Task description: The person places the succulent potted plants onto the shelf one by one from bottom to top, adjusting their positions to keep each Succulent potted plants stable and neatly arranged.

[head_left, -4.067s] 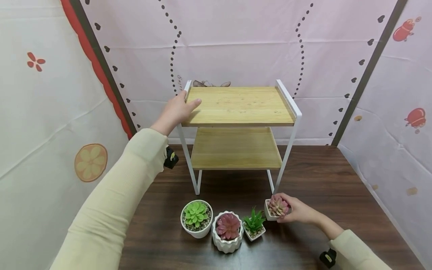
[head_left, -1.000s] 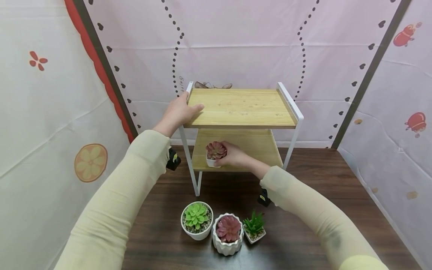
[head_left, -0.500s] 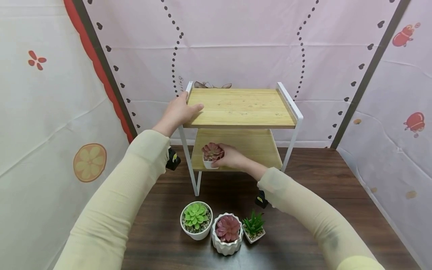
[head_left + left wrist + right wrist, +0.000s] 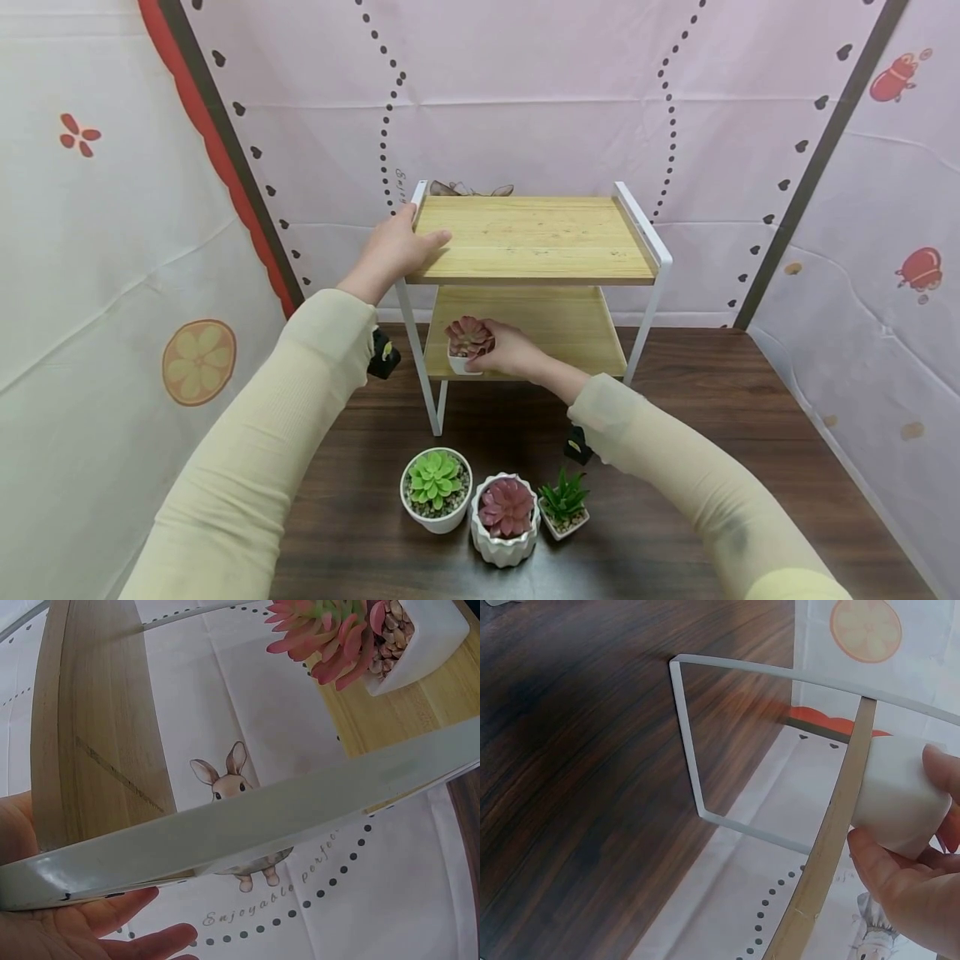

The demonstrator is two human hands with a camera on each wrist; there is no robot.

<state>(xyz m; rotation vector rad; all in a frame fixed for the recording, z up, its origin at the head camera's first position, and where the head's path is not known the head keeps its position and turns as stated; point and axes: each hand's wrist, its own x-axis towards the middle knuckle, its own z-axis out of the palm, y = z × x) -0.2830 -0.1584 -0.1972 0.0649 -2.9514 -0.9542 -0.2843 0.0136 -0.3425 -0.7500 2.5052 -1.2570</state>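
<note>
A two-tier rack with wooden boards and a white metal frame stands on the table. My left hand [image 4: 396, 248] grips the left end of its upper board [image 4: 536, 237], thumb over the top and fingers outside the white frame [image 4: 247, 825]. My right hand [image 4: 513, 350] holds a small potted succulent [image 4: 469, 336], reddish-pink with a white pot, at the front left of the lower board [image 4: 562, 329]. In the right wrist view, thumb and fingers pinch the white pot [image 4: 900, 799], its base against the board's edge. The left wrist view shows its pink leaves [image 4: 330, 637] and pebbles.
On the dark wood table [image 4: 675, 500], in front of the rack, stand a green succulent in a round white pot [image 4: 437, 490], a dark pink one in a ribbed pot [image 4: 506, 520] and a spiky green one in a square pot [image 4: 564, 504]. Patterned cloth surrounds the table.
My right hand has carried the reddish succulent from the table up to the lower board, then slid slightly left over the last second. My left hand has stayed on the rack.
</note>
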